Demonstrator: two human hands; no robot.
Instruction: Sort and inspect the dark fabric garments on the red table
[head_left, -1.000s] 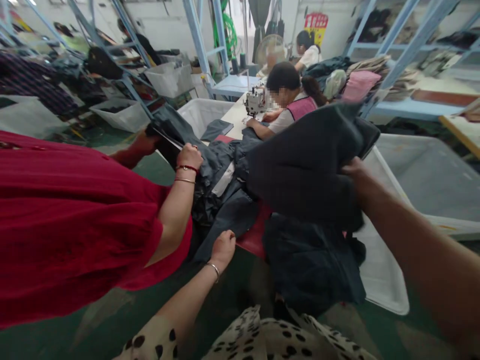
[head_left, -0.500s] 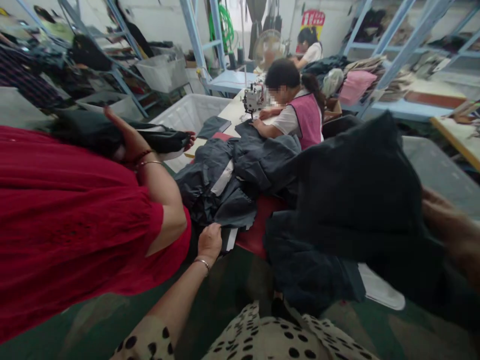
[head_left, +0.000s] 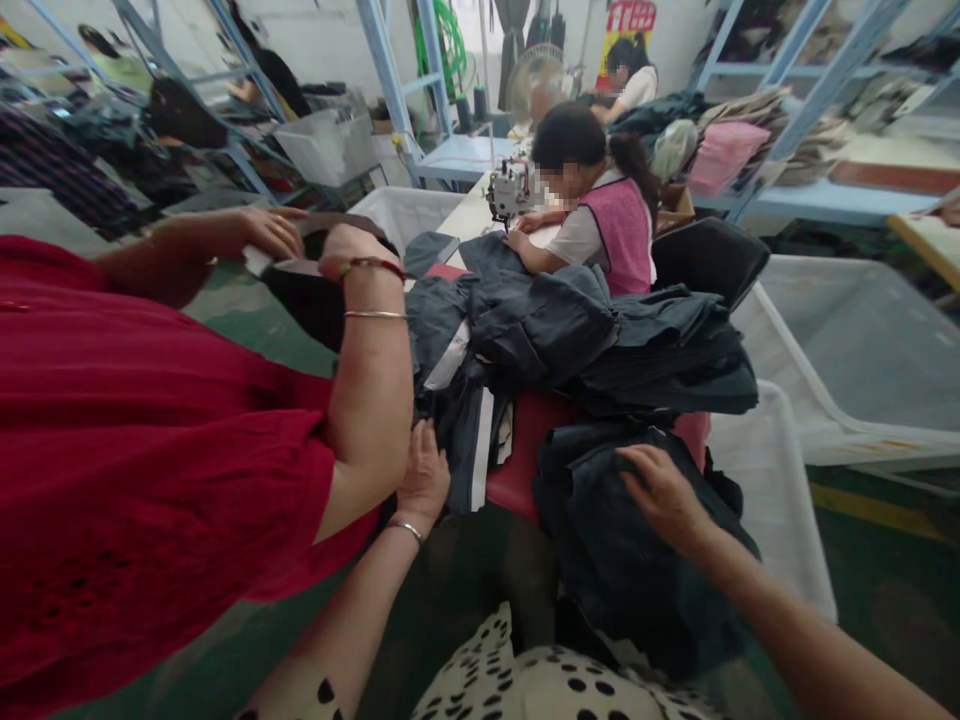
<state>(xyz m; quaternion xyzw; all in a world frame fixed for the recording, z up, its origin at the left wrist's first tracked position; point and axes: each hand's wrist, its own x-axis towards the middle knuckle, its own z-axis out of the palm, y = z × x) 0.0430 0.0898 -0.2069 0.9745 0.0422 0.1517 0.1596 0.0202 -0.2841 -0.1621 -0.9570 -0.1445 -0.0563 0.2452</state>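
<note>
My left hand (head_left: 425, 478), a silver bangle at its wrist, rests with fingers stretched out against the near left edge of a heap of dark blue-grey cloth pieces (head_left: 540, 315). A white strip (head_left: 481, 450) runs along one piece beside it. Over a second pile of dark cloth (head_left: 592, 500), draped off the front of a red surface (head_left: 514, 490), my right hand (head_left: 664, 492) hovers or lightly touches, fingers apart and nothing held. I cannot tell whether it touches the cloth.
At my left a co-worker in red (head_left: 150, 450) holds a dark piece (head_left: 311, 300), one arm close to my left hand. Ahead, someone in a pink vest (head_left: 619, 230) works at a sewing machine (head_left: 510, 190). White plastic bins (head_left: 806, 500) stand at the right.
My right hand has let go of the large dark cloth piece and come inward over the near pile. My left fingers have opened. The co-worker's hands now hold a dark piece farther in front.
</note>
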